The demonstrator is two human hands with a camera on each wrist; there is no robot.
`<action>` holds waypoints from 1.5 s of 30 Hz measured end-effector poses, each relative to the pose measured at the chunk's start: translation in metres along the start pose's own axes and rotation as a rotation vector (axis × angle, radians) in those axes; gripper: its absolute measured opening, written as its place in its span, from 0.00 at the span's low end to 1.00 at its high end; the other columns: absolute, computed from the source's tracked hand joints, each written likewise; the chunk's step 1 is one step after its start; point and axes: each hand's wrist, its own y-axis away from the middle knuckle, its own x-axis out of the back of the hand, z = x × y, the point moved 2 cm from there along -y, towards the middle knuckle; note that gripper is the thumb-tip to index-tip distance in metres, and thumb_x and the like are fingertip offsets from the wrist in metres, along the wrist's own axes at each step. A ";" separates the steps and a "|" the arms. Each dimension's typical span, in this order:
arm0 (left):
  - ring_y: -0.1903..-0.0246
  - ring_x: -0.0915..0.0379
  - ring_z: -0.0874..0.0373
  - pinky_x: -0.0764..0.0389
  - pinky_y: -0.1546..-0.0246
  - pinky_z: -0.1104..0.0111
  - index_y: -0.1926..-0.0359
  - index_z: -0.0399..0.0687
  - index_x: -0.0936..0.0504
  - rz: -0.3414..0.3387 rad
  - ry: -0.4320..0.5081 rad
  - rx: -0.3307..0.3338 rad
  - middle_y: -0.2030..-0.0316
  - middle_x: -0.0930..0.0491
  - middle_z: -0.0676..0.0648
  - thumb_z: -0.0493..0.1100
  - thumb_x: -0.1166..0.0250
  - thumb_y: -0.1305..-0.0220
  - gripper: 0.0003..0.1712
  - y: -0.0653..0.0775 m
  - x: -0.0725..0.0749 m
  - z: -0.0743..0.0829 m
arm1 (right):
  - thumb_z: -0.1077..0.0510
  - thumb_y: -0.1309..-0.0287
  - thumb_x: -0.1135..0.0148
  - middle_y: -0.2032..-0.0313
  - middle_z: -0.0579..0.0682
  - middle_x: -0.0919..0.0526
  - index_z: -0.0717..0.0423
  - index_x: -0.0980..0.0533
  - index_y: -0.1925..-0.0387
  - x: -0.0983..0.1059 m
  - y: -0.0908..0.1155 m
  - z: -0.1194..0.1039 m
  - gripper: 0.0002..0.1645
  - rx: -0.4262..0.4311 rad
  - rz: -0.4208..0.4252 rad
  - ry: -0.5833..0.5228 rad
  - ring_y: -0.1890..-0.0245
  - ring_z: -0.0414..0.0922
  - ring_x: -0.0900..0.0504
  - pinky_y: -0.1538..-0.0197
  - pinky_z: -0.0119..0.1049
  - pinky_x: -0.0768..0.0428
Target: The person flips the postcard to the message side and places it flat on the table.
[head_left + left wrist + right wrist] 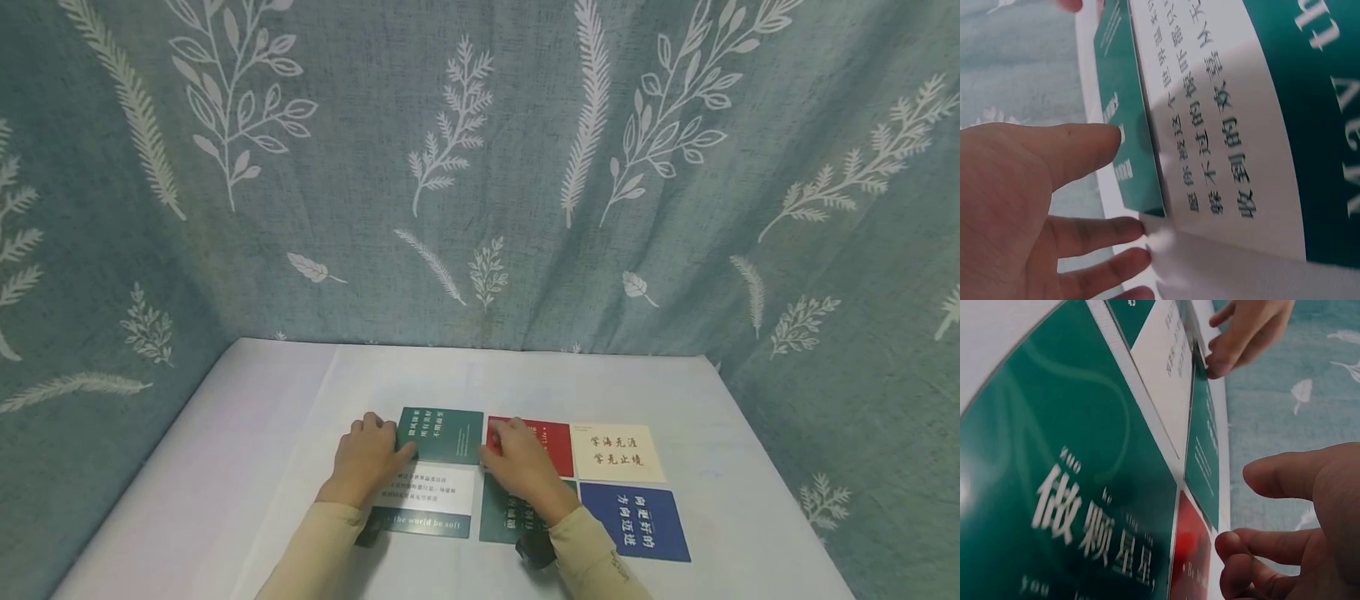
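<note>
Several printed cards lie in two rows on the white-covered table [247, 433]. My left hand [366, 460] holds the left end of the back-row dark green card [442, 433]. Its thumb [1088, 145] lies on the card face [1124, 119] and its fingertips [1124, 230] sit at the card's near corner. My right hand [519, 463] rests at that card's right end, over part of the red card [553, 440]. In the right wrist view my right hand's curled fingertips [1238, 545] touch the edge where the green card [1202, 447] meets the red one [1190, 550], and my thumb [1285, 475] is lifted clear.
A white card with a green band [433, 500], another green card [501, 518], a blue card [636, 522] and a cream card [617, 452] fill the rest of the grid. Leaf-print teal cloth [480, 167] hangs behind and at both sides of the table.
</note>
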 end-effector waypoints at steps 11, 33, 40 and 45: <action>0.51 0.25 0.34 0.22 0.51 0.43 0.52 0.23 0.20 -0.037 -0.034 0.031 0.50 0.24 0.28 0.55 0.34 0.34 0.33 -0.005 0.003 0.008 | 0.45 0.39 0.34 0.46 0.58 0.23 0.61 0.28 0.34 -0.013 -0.013 -0.009 0.38 -0.039 -0.047 0.073 0.52 0.51 0.22 0.49 0.54 0.17; 0.51 0.21 0.36 0.21 0.53 0.45 0.49 0.32 0.16 0.090 0.258 0.109 0.53 0.17 0.36 0.50 0.39 0.32 0.24 -0.005 0.009 -0.001 | 0.50 0.34 0.37 0.50 0.53 0.24 0.60 0.28 0.34 -0.009 -0.017 0.000 0.32 -0.066 0.026 -0.256 0.56 0.46 0.24 0.51 0.44 0.17; 0.53 0.19 0.42 0.20 0.56 0.48 0.50 0.39 0.16 0.156 0.383 0.160 0.54 0.14 0.42 0.51 0.40 0.31 0.20 0.001 0.016 -0.005 | 0.50 0.31 0.40 0.52 0.50 0.17 0.53 0.23 0.40 0.002 -0.011 0.005 0.22 -0.044 0.125 -0.335 0.63 0.45 0.22 0.58 0.40 0.19; 0.58 0.18 0.45 0.20 0.58 0.50 0.51 0.40 0.17 0.138 0.432 0.191 0.59 0.14 0.43 0.50 0.40 0.30 0.19 0.005 0.018 -0.006 | 0.53 0.32 0.37 0.57 0.48 0.14 0.52 0.20 0.45 0.006 -0.008 0.006 0.16 -0.026 0.186 -0.379 0.64 0.44 0.21 0.61 0.36 0.20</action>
